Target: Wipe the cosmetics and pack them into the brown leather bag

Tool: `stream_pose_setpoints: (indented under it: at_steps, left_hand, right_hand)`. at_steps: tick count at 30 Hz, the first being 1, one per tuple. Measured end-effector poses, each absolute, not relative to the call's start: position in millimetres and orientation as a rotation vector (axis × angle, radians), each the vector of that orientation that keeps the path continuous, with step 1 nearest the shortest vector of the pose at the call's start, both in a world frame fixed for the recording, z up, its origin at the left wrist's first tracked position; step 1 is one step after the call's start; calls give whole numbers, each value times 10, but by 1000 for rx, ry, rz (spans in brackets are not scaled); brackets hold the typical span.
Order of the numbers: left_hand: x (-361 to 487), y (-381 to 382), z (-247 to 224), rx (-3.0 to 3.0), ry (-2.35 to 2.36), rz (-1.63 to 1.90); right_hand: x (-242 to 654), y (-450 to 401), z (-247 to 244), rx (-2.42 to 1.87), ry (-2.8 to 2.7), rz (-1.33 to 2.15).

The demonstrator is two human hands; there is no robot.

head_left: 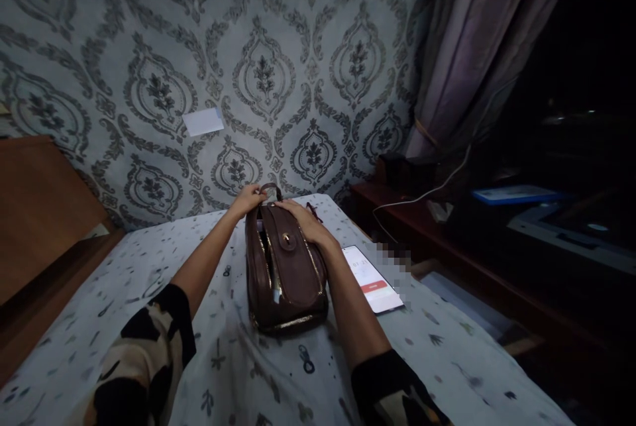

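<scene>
A dark brown leather handbag lies on the bed with its short carry handle pointing toward the wall. Gold-toned zippers edge its front panel, and a small metal clasp sits near the upper part. Along the left side one zipper gapes, with something pale showing at its lower end. My left hand is closed on the bag's upper left corner beside the handle; the exact part in its fingertips is too small to make out. My right hand lies across the upper right of the bag, fingers stretched toward the handle base.
A phone with a lit screen lies right of the bag on the patterned bedsheet. A wooden headboard stands left. On the right are a reddish ledge, a white cable and a curtain.
</scene>
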State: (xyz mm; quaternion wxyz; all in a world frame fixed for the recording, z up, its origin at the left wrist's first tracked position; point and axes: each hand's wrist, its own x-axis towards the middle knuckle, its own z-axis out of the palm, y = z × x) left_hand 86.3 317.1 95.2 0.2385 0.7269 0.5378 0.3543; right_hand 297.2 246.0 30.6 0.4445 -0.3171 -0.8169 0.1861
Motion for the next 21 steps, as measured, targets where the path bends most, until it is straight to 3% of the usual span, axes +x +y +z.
stream_pose_setpoints:
  at_steps: [8,21]
  left_hand:
    - [1157,3262,1073,2057,1374,746]
    - [1190,3250,1005,2084,1463,885]
  right_hand:
    - [2970,2494,330,-786,-2056,457]
    - [2943,2525,283,-870,-2049,423]
